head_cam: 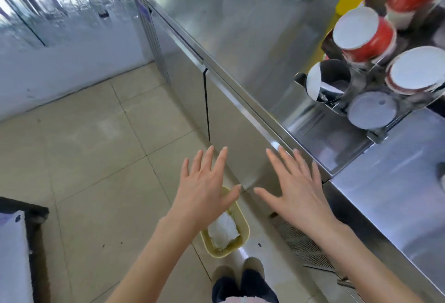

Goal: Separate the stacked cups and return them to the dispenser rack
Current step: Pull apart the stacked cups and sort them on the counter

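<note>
Two bare hands are stretched out in the lower middle of the frame, palms down and fingers spread flat, gripping nothing: the left hand [204,188] sits left of centre and the right hand [295,188] just to its right, thumbs pointing toward each other without touching. Both hover in front of the brushed stainless-steel counter [252,37], which runs diagonally from the top centre down to the right edge. At the upper right of the frame, on the counter, stands the metal multi-tube cup dispenser rack [354,100], its tubes facing the camera. Red paper cups with white bases [363,33] fill the upper tubes, another red-rimmed stack with a white base [417,71] shows at the right edge, and a pale grey lidded stack [372,110] sits in the lowest tube; the shiny tube at the rack's left [327,81] looks mostly hollow, though reflections make that hard to judge. Below the hands, on the beige tiled floor [84,158], stands a small yellow plastic bin [243,225] holding crumpled white paper [222,230], partly covered by the left wrist. Brown-toed shoes [250,266] appear at the bottom centre. A black perforated vent grille [301,242] lies low on the cabinet under the right forearm.
</note>
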